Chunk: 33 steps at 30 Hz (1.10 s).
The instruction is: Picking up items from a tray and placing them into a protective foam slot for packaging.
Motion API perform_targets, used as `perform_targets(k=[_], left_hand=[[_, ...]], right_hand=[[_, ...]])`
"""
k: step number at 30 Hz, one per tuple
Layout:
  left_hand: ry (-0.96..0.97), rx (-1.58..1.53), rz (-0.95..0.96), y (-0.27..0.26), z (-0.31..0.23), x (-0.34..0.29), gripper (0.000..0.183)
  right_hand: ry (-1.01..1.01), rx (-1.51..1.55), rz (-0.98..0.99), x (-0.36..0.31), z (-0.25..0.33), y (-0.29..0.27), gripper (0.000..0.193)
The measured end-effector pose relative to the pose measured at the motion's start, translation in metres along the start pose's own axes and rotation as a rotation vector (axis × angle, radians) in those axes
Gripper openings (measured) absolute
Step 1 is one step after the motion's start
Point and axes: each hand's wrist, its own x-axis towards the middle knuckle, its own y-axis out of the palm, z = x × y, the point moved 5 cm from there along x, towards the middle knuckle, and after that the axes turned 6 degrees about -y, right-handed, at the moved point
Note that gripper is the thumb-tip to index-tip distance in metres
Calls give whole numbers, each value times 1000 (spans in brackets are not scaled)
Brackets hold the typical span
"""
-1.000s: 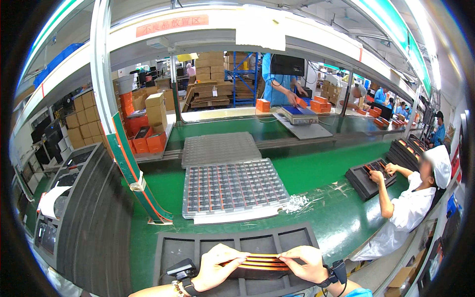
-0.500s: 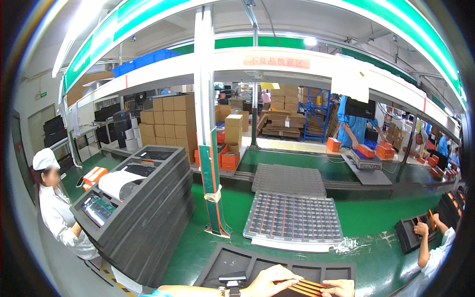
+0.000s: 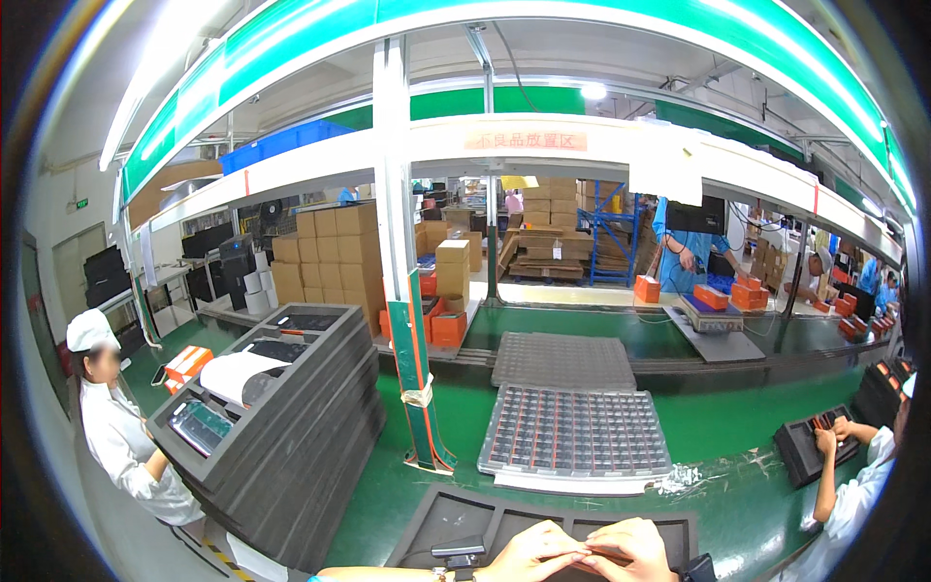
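At the lower edge, my left hand (image 3: 539, 553) and my right hand (image 3: 632, 549) meet fingertip to fingertip. Both are closed in a pinch. Whatever sits between the fingers is hidden behind them. Under and behind the hands lies a black foam tray (image 3: 444, 516) with several compartments. A small black device (image 3: 458, 550) is strapped at my left wrist, and another dark device (image 3: 697, 568) shows by my right wrist. Beyond the foam tray, a clear plastic tray (image 3: 574, 477) holds rows of small dark parts with orange strips between them.
A tall stack of black foam trays (image 3: 320, 436) stands at left, beside a white-capped person (image 3: 121, 436). A green-and-white post (image 3: 412, 369) rises from the green bench (image 3: 718, 412). An empty grey tray (image 3: 562, 359) lies farther back. At right, a co-worker's hands (image 3: 834, 433) work over dark foam.
My right hand has moved left and up against my left hand. The thin black-and-orange strips seen between my hands before are now out of sight. The view has tilted up slightly.
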Motion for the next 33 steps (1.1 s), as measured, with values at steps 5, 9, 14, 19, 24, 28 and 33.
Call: perform_targets(k=[5,9,14,19,24,28,33], left_hand=[[-38,-14,14,-3,-3,1,17],[35,29,40,-1,-8,2,19],[42,50,74,-1,-13,2,22],[34,60,93,-2,-13,6,15],[55,64,85,-1,-13,6,15],[63,69,77,1,-9,6,15],[-10,-22,171,5,6,5,22]], right_hand=[[-22,36,-59,-3,2,1,23],[15,26,-41,-8,4,2,20],[5,58,-61,-9,10,-7,15],[450,607,-124,-36,-20,-11,8],[515,626,-129,-66,-33,-14,13],[602,651,-230,-78,-34,-19,19],[602,411,-355,-81,-27,-23,19]])
